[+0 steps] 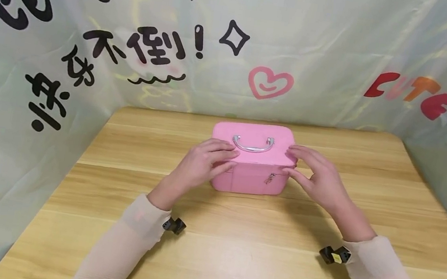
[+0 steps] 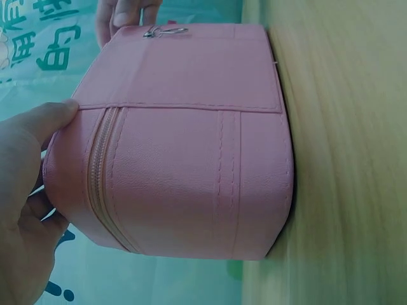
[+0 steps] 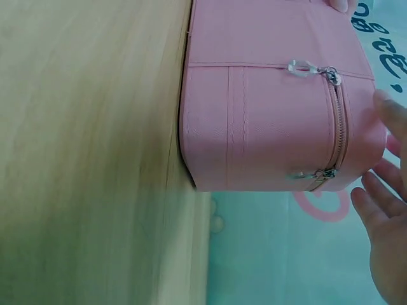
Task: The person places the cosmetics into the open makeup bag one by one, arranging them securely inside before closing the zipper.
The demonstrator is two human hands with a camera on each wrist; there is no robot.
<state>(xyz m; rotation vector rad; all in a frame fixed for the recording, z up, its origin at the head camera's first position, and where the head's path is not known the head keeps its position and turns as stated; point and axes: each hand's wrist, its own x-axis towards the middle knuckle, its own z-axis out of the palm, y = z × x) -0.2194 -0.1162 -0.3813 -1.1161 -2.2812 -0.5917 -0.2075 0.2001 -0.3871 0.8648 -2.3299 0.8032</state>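
On the table stands a pink vanity case (image 1: pixel 258 180), upright, its lid down and a silver carrying handle (image 1: pixel 253 148) on top. My left hand (image 1: pixel 205 161) rests on the lid's left front part, its thumb touching the front edge. At the right front corner is my right hand (image 1: pixel 321 177), fingers by the lid's top and thumb by the front edge. The right wrist view shows the zip (image 3: pixel 339 121) running below the lid, with one zip pull (image 3: pixel 331 75) near the front corner and a second zip pull (image 3: pixel 325 173) farther along the side.
The case stands toward the back of a wooden table (image 1: pixel 224 254). A pale cloth backdrop (image 1: pixel 331 45) with black writing and coloured drawings hangs behind and along both sides. Small black cameras are strapped to both wrists.
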